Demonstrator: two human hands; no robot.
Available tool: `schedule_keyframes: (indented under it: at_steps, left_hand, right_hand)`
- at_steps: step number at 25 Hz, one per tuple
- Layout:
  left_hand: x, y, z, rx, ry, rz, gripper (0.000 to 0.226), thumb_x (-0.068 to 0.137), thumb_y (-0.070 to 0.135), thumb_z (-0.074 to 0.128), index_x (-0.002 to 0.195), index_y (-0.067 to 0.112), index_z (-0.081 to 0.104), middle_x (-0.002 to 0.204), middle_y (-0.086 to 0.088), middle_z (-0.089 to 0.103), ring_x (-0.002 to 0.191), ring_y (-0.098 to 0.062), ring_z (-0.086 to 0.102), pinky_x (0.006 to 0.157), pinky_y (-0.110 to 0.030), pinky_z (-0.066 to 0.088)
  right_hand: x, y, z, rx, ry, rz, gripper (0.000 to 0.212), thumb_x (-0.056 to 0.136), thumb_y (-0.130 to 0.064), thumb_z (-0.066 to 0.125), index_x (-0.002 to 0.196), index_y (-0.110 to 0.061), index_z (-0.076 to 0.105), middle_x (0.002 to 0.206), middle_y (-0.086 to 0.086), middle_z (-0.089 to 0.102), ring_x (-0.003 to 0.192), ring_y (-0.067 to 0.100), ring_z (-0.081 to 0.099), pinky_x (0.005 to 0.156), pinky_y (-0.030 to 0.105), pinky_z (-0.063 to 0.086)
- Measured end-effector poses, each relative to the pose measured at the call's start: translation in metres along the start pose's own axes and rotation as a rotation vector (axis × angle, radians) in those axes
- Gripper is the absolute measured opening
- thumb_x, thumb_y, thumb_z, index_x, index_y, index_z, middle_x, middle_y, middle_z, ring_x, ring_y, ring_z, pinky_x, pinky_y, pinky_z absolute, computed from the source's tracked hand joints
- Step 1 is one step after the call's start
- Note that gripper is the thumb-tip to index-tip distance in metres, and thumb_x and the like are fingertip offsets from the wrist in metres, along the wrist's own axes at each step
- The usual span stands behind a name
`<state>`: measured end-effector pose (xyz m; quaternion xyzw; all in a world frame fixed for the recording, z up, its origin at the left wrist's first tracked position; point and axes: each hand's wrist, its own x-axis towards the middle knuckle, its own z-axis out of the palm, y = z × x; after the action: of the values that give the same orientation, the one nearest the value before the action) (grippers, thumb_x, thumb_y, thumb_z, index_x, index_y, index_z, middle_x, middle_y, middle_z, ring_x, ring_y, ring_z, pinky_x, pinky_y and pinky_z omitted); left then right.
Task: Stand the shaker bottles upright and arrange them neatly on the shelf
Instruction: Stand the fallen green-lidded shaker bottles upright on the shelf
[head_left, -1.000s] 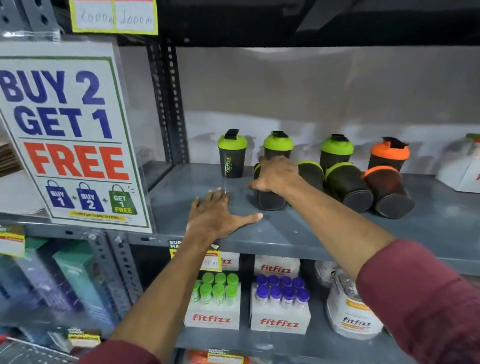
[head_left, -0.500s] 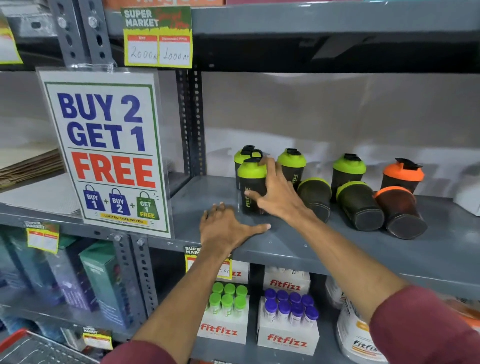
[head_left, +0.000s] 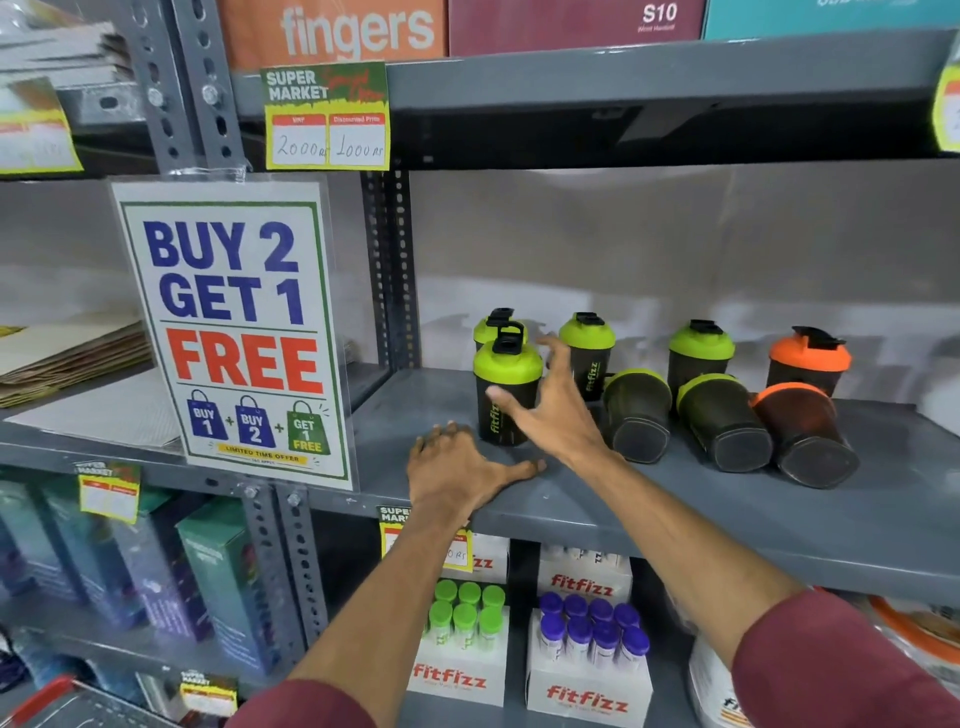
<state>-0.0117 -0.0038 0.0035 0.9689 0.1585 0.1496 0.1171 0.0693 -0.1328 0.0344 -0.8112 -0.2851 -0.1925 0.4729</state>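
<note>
Black shaker bottles with green or orange lids sit on the grey shelf (head_left: 675, 499). A green-lidded bottle (head_left: 506, 384) stands upright at front left, another (head_left: 493, 325) right behind it. Two more green ones (head_left: 589, 345) (head_left: 698, 348) and an orange one (head_left: 808, 356) stand along the back. Two green-lidded bottles (head_left: 636, 415) (head_left: 724, 423) and an orange-lidded one (head_left: 802, 434) lie on their sides, bases toward me. My right hand (head_left: 556, 410) hovers open just right of the front bottle, fingers spread, thumb near its body. My left hand (head_left: 460, 470) rests flat on the shelf's front edge.
A "Buy 2 Get 1 Free" sign (head_left: 234, 332) hangs on the shelf's left post. A price tag (head_left: 327, 117) is clipped to the shelf above. Below are Fitfizz boxes (head_left: 587, 670) of small tubes. Bare shelf surface stretches in front of the lying bottles.
My right hand lifted a lying green bottle, stood it upright at front left, and has now let go, its fingers opening. The left hand stayed flat on the shelf.
</note>
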Motion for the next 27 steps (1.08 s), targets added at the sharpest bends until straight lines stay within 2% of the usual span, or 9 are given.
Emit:
schedule_keyframes:
  at_steps: [2,5,9,11,13,16,19,22,27]
  left_hand:
    - [0.000,0.000,0.000,-0.001,0.002,-0.007,0.140,0.042,0.110,0.033,0.141,0.012,0.053,0.148,-0.010,0.052,0.139,-0.030,0.045,0.115,-0.047,0.034]
    - [0.001,0.000,0.001,0.000,-0.003,-0.003,0.139,0.044,0.109,0.034,0.142,0.012,0.051,0.149,-0.010,0.051,0.140,-0.030,0.043,0.115,-0.046,0.033]
    - [0.001,0.000,0.001,-0.007,0.008,-0.002,0.136,0.045,0.108,0.036,0.140,0.011,0.053,0.146,-0.009,0.054,0.138,-0.030,0.046,0.114,-0.046,0.035]
    - [0.001,0.000,0.000,-0.012,0.026,0.003,0.132,0.045,0.108,0.037,0.134,0.012,0.058,0.139,-0.008,0.059,0.133,-0.029,0.051,0.111,-0.045,0.037]
    - [-0.001,0.001,-0.001,-0.030,0.036,0.002,0.130,0.044,0.108,0.038,0.129,0.012,0.061,0.134,-0.007,0.062,0.129,-0.029,0.054,0.109,-0.045,0.039]
    - [-0.003,0.001,-0.002,-0.053,0.070,-0.003,0.125,0.043,0.108,0.041,0.117,0.011,0.066,0.123,-0.008,0.067,0.120,-0.030,0.059,0.106,-0.045,0.044]
    - [-0.007,0.003,-0.003,-0.064,0.061,0.007,0.124,0.047,0.106,0.045,0.123,0.010,0.064,0.129,-0.010,0.064,0.124,-0.031,0.056,0.109,-0.047,0.041]
    - [-0.008,0.002,-0.004,-0.076,0.042,0.003,0.126,0.050,0.104,0.046,0.133,0.010,0.059,0.138,-0.011,0.059,0.131,-0.032,0.051,0.113,-0.047,0.038]
    - [-0.008,0.001,-0.002,-0.085,0.058,0.018,0.129,0.049,0.105,0.043,0.136,0.011,0.057,0.141,-0.010,0.058,0.133,-0.031,0.050,0.114,-0.047,0.037]
  right_hand:
    - [0.007,0.000,0.000,0.055,0.078,0.058,0.084,0.078,-0.064,0.070,0.143,-0.029,0.030,0.149,-0.002,0.043,0.134,0.016,0.045,0.105,0.037,0.043]
    - [0.016,0.000,0.005,0.117,0.034,0.109,0.067,0.091,-0.054,0.064,0.143,-0.020,0.041,0.140,0.004,0.056,0.130,0.020,0.053,0.108,0.041,0.044]
    - [0.015,-0.006,0.009,0.195,-0.056,0.153,0.061,0.100,-0.047,0.055,0.151,-0.020,0.035,0.145,0.006,0.055,0.133,0.025,0.052,0.113,0.044,0.039]
    - [0.015,-0.007,0.002,0.120,-0.109,0.179,0.070,0.100,-0.058,0.044,0.157,-0.023,0.024,0.158,0.003,0.042,0.144,0.027,0.041,0.119,0.051,0.028]
    - [0.015,-0.005,-0.018,-0.006,-0.011,0.143,0.075,0.099,-0.065,0.036,0.158,-0.021,0.023,0.163,0.003,0.034,0.149,0.026,0.032,0.121,0.054,0.023]
    - [0.022,0.009,-0.069,-0.453,0.192,0.094,0.068,0.097,-0.059,0.045,0.143,-0.011,0.049,0.142,0.017,0.048,0.135,0.038,0.044,0.108,0.050,0.042]
    - [0.019,0.022,-0.098,-0.873,-0.004,0.330,0.077,0.091,-0.066,0.048,0.142,-0.008,0.049,0.145,0.020,0.043,0.135,0.040,0.043,0.100,0.051,0.046]
    - [0.010,0.029,-0.093,-0.834,-0.205,0.512,0.084,0.090,-0.069,0.045,0.157,-0.022,0.027,0.153,0.015,0.044,0.139,0.037,0.046,0.104,0.046,0.044]
    - [0.010,0.025,-0.078,-0.726,-0.122,0.369,0.083,0.086,-0.063,0.055,0.154,-0.028,0.023,0.129,0.014,0.064,0.120,0.039,0.061,0.090,0.044,0.050]
